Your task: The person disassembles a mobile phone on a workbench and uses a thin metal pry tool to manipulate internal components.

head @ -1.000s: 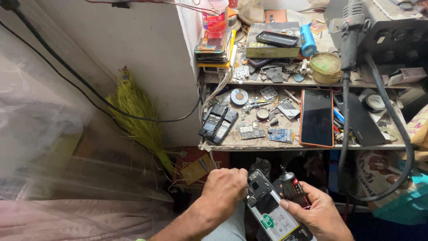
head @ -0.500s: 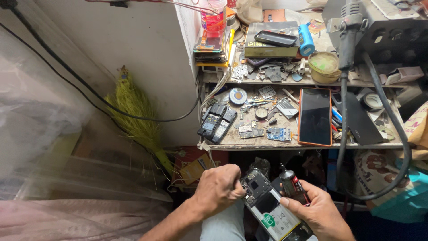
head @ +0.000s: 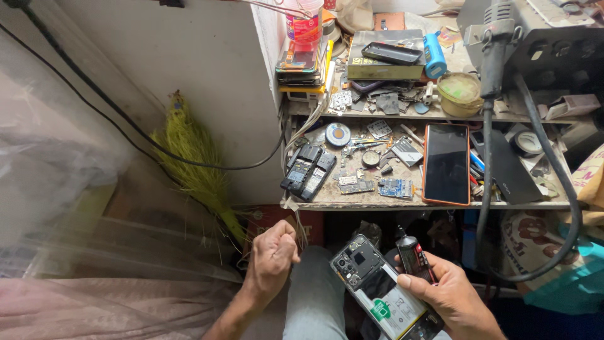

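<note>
With the opened phone (head: 380, 293) lying on the lap below the workbench's (head: 440, 204) front edge, the right hand (head: 450, 296) clamped it and a small black tool (head: 414, 257), while the left hand (head: 272, 252) was fisted, apparently mid-disassembly, needing steady aim.

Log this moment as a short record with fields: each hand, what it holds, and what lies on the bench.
Left hand: left hand, closed in a fist, off to the left of the phone; anything inside it cannot be seen
Right hand: right hand, gripping a small dark electric screwdriver and steadying the opened phone
Opened phone: back cover off, camera module and battery exposed, resting on the lap
Bench: workbench with an orange-edged smartphone, circuit boards, two dark keypad handsets
Left of bench: yellow-green broom
</note>
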